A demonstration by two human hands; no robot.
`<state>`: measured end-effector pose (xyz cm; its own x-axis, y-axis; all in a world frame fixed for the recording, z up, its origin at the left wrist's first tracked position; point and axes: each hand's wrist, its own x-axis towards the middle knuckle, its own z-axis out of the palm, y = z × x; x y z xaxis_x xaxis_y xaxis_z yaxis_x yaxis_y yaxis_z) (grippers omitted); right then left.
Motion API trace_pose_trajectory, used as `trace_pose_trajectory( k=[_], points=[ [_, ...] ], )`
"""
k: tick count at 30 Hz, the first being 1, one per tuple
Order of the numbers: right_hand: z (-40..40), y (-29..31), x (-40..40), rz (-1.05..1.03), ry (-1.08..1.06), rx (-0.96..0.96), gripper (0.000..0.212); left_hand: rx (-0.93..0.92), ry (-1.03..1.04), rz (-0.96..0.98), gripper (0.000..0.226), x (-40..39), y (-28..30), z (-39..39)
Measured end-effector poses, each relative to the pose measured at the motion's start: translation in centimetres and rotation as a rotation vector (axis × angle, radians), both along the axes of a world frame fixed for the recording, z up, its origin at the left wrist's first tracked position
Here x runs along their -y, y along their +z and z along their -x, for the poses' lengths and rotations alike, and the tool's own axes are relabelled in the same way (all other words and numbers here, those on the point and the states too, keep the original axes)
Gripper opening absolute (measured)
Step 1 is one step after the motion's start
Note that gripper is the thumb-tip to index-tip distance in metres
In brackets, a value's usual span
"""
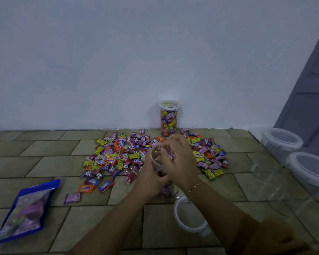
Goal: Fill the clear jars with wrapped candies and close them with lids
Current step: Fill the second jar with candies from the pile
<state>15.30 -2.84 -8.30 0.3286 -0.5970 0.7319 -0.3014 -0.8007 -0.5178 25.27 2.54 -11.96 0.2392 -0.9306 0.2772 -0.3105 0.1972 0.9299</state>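
Note:
My left hand grips a clear open jar around its side, above the tiled floor. My right hand is over the jar's mouth, fingers curled on a bunch of wrapped candies. A few candies lie in the jar's bottom. A big heap of colourful wrapped candies spreads on the floor behind the hands. A filled jar with its lid on stands by the wall. A white lid lies on the floor under my right forearm.
A blue candy bag lies at the lower left. Two clear lidded jars lie at the right beside a grey door. A white wall rises behind the heap.

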Motion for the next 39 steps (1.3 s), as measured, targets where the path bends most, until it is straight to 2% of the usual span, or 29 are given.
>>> trace_pose_trajectory(
  k=[4, 7, 10, 12, 16, 19, 25, 29, 33, 39],
  points=[
    [0.2, 0.0, -0.3, -0.005, 0.047, 0.056, 0.024, -0.011, 0.011, -0.008, 0.085, 0.2, -0.5, -0.1],
    [1.2, -0.7, -0.5, -0.13, 0.091, 0.248, 0.028, -0.057, 0.028, -0.015, 0.089, 0.2, -0.7, 0.1],
    [3.0, -2.9, 1.1, -0.222, -0.089, 0.293, 0.036, -0.112, 0.084, 0.014, 0.094, 0.4, -1.0, 0.4],
    [4.8, -4.9, 3.0, -0.283, -0.229, 0.148, 0.044, -0.129, 0.119, 0.018, 0.096, 0.7, -1.2, 0.4],
    [8.4, -7.8, 6.5, -0.48, -0.431, -0.18, 0.048, -0.118, 0.163, 0.034, 0.105, 1.5, -1.2, 0.2],
    [9.4, -8.1, 8.2, -0.594, -0.48, -0.377, 0.065, -0.112, 0.173, 0.044, 0.102, 2.1, -1.2, 0.0],
    [8.8, -8.5, 10.1, -0.589, -0.512, -0.654, 0.086, -0.061, 0.183, 0.011, 0.103, 3.0, -1.5, -0.5],
    [8.6, -8.9, 10.3, -0.563, -0.493, -0.741, 0.075, -0.006, 0.17, -0.051, 0.098, 2.8, -2.8, -0.8],
    [8.2, -9.5, 9.7, -0.457, -0.522, -0.682, 0.057, 0.09, 0.188, -0.138, 0.088, 2.5, -4.5, -0.7],
    [8.3, -9.9, 8.5, -0.313, -0.431, -0.521, 0.02, 0.148, 0.194, -0.174, 0.099, 2.6, -5.1, -0.7]
  ],
)
